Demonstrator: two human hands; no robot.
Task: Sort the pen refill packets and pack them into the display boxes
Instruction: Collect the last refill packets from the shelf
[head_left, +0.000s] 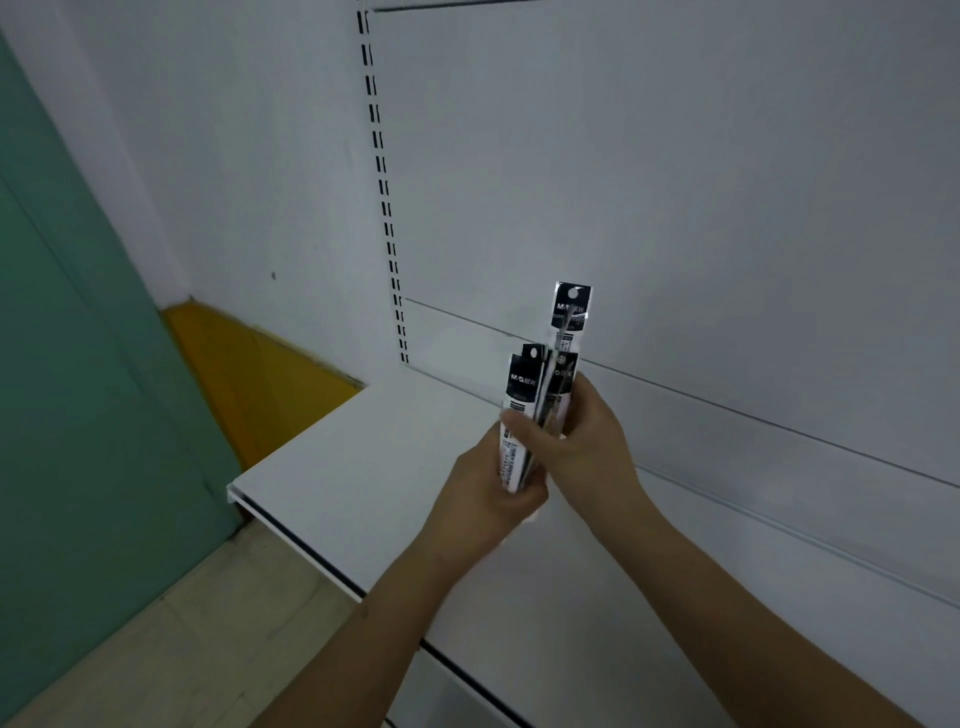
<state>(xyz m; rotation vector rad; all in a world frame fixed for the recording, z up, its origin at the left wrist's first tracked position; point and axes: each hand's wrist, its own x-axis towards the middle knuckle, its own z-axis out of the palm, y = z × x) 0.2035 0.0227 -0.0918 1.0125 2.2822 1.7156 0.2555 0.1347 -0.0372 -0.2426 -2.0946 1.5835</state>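
Up close, both hands hold a bunch of packets (540, 405) upright above a white shelf (374, 457). The left hand (483, 499) grips the bottom; the right hand (576, 436) grips the middle. One packet sticks up; squaring the ends would help. The shelf's left edge is near; no boxes show.

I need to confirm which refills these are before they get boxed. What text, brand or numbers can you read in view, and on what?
"M&G", followed by characters too blurred to read: black header of the front packet, gripped by the left hand.
"M&G", faint: black header of the taller packet, held up by the right hand.
Small print and barcode-like stripes on the packets' white parts: too small and blurred to read.
Nothing else carries text.
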